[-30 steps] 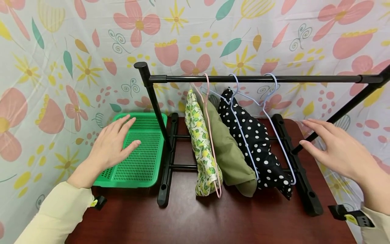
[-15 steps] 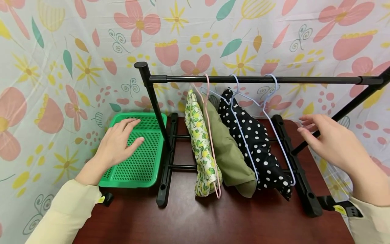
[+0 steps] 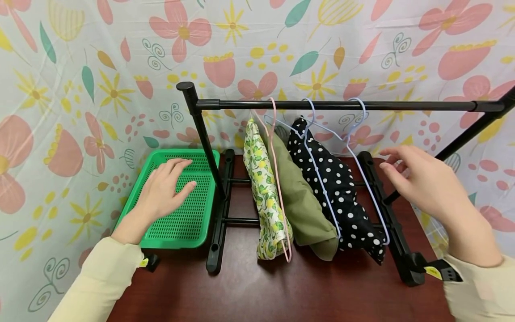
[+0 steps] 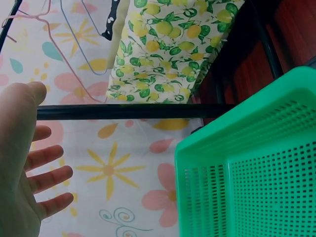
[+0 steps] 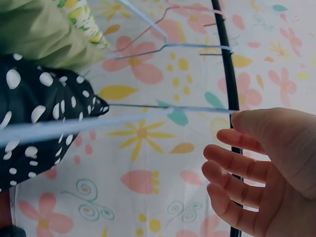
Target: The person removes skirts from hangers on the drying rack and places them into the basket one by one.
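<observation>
My left hand [image 3: 161, 190] hovers above the green plastic basket [image 3: 177, 243], fingers relaxed and thumb spread, holding nothing. Nothing is in my right hand [image 3: 422, 183] either; it hangs beside the rack's right post with loosely bent fingers. From the black rack bar [image 3: 241, 105] hang a pink hanger [image 3: 277, 179] and two light-blue hangers, one in the middle [image 3: 322, 183] and one at right [image 3: 368, 188]. Among them are a lemon-print cloth piece [image 3: 263, 192], an olive-green one [image 3: 299, 197] and a black polka-dot one [image 3: 342, 192]. How each is attached is partly hidden.
The rack's black feet, left [image 3: 219, 232] and right [image 3: 394, 232], stand on a dark red-brown table [image 3: 257, 295]. A floral curtain [image 3: 120, 67] surrounds the back and sides. The basket stands close to the left foot.
My left hand has moved right over the basket. My right hand has moved left and slightly up, its fingers bending a little more. The rack and cloth pieces look the same.
</observation>
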Tool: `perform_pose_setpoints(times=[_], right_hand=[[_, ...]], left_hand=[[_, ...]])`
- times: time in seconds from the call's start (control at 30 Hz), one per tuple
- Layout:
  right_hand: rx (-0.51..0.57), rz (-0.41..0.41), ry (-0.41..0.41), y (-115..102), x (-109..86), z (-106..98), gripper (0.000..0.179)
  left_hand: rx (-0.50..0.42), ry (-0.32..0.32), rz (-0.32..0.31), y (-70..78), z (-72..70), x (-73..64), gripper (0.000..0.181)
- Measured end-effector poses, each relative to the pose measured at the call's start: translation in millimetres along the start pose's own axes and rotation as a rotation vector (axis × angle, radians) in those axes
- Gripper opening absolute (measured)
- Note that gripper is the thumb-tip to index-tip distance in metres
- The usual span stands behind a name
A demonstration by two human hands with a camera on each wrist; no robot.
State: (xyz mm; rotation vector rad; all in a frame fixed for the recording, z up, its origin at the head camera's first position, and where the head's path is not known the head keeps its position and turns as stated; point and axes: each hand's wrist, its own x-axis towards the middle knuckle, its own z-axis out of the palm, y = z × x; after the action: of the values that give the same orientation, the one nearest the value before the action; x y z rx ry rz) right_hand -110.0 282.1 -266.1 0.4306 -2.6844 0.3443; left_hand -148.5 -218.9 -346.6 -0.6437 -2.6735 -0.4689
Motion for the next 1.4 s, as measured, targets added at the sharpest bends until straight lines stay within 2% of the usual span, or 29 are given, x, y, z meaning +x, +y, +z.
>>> perform_pose_setpoints(times=[0.43,0.63,0.8,1.07,1.4], right_hand=[[0.033,0.005,0.078,-23,10.7,4,0.027],[0.07,0.008,0.108,-35,16.2,5,0.026],[0.085,-0.022,0.157,-43,20.9,8,0.025],[0.133,-0.018,0.123,-58,28.1,19,0.021],[0.165,-0.059,0.101,-75,37.8,38,0.021]], left_hand=[[-0.055,0.096,0.048,11.8,19.0,7.3,0.047],[-0.076,0.106,0.052,17.7,26.3,11.1,0.045],[-0.101,0.11,0.056,23.6,29.9,12.4,0.045],[-0.134,0.116,0.048,31.5,38.6,11.9,0.044],[-0.209,0.149,0.035,42.7,53.5,11.3,0.043]])
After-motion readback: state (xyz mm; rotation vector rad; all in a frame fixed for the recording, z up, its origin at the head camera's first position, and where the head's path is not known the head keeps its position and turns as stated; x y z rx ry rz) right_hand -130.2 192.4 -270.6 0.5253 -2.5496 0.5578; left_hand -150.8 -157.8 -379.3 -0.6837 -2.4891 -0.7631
